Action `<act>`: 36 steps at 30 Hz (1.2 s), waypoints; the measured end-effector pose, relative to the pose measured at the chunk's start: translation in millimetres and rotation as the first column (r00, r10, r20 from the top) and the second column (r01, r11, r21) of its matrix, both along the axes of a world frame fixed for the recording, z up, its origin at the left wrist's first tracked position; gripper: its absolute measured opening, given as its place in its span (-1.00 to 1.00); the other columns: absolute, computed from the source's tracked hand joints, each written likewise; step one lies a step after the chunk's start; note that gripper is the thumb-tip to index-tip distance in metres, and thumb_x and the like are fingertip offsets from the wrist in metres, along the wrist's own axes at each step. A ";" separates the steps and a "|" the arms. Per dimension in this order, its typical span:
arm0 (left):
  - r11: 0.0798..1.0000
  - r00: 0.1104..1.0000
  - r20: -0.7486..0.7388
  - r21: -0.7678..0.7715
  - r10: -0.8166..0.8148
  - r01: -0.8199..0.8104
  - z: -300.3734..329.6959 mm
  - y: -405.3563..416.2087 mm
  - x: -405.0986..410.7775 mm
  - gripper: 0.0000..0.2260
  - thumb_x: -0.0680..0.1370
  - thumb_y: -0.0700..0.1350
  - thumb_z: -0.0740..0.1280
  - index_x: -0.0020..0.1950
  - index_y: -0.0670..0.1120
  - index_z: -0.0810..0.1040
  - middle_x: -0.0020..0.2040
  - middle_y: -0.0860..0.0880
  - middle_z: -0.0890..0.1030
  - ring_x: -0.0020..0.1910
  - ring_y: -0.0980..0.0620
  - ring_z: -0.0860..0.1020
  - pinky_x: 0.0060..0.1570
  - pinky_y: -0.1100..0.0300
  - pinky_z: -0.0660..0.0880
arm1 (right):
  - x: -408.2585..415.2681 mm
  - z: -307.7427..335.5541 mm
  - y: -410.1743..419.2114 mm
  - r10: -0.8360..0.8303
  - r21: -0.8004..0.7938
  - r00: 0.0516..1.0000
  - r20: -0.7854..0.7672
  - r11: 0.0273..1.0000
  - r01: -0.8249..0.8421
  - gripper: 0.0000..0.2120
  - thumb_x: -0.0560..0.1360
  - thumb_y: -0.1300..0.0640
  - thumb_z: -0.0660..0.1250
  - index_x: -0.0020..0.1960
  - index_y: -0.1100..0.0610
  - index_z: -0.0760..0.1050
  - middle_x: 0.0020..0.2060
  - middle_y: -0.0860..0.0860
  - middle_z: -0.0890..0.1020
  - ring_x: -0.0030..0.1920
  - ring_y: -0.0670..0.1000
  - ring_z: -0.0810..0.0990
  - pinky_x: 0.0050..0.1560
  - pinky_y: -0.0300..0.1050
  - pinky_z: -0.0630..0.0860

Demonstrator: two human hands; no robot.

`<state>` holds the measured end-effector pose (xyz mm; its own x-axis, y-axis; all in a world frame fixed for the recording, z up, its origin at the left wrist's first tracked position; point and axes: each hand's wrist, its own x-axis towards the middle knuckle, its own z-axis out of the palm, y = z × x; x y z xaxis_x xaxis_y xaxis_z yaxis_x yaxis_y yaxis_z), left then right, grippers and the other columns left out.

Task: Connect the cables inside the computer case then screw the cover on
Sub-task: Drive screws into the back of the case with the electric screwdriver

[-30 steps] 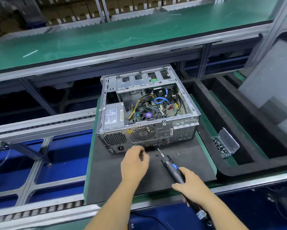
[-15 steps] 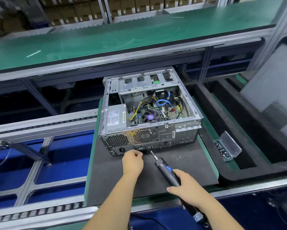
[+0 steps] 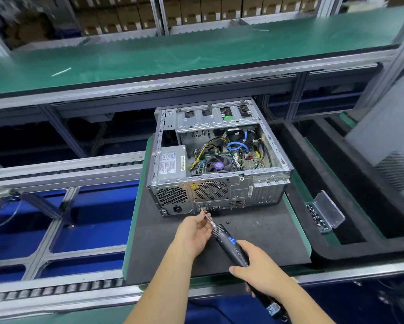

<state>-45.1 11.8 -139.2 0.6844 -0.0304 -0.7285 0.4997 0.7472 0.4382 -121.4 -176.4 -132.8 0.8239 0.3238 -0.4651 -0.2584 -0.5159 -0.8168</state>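
An open grey computer case [image 3: 219, 188] lies on a black mat [image 3: 254, 242], its back panel facing me. Inside it I see a blue cable [image 3: 236, 146], yellow and black wires and a fan. My right hand [image 3: 259, 270] grips a black electric screwdriver [image 3: 229, 244] angled up to the left. My left hand [image 3: 194, 230] pinches something small at the screwdriver's bit, just below the case's lower back edge. The grey side cover [image 3: 388, 146] leans at the far right.
A small clear box of screws [image 3: 317, 216] with its lid up sits right of the mat in a black foam tray [image 3: 313, 183]. A few loose screws [image 3: 227, 222] lie on the mat. A green shelf [image 3: 173, 54] runs behind; roller rails [image 3: 56, 169] stretch left.
My right hand swung the screwdriver's bit left to my left hand's fingertips, which now pinch at the bit. My left hand stayed near the case's lower back edge.
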 end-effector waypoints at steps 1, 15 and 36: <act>1.000 1.000 0.000 -0.001 0.000 0.000 0.0 -0.1 0.2 -0.87 0.65 -0.28 0.22 -0.05 -0.28 0.51 -0.22 -0.16 0.55 -0.24 -0.02 0.50 -0.18 0.16 0.51 | -0.8 -0.4 -0.3 0.000 -0.002 1.000 0.004 1.000 0.000 -0.61 0.41 0.02 0.39 0.19 -0.22 0.39 -0.08 0.10 0.60 -0.48 0.02 0.57 -0.45 -0.06 0.59; 0.993 0.992 0.057 -0.039 -0.112 0.115 -2.9 13.8 -2.4 -0.87 0.67 -0.26 0.15 -0.02 -0.23 0.46 -0.18 -0.16 0.50 -0.22 -0.04 0.51 -0.15 0.03 0.52 | -6.2 0.0 5.6 -0.056 0.111 0.996 -0.076 0.992 0.064 -0.62 0.39 0.05 0.43 0.16 -0.19 0.45 -0.06 0.18 0.61 -0.45 0.10 0.58 -0.44 -0.03 0.55; 0.910 0.941 0.233 0.389 -0.247 0.142 0.6 20.9 3.9 -0.76 0.70 -0.27 0.10 -0.10 -0.17 0.48 -0.26 -0.07 0.54 -0.36 0.06 0.49 -0.27 0.19 0.48 | 2.9 4.7 29.0 -0.115 0.124 0.991 -0.069 0.985 0.123 -0.64 0.41 0.05 0.39 0.14 -0.24 0.45 -0.18 0.07 0.56 -0.46 0.08 0.55 -0.44 -0.04 0.55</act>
<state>-41.2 32.7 -138.6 0.8637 0.0461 -0.5019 0.4415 0.4109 0.7976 -118.5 -147.3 -128.2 0.8312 0.2853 -0.4771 -0.3631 -0.3713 -0.8546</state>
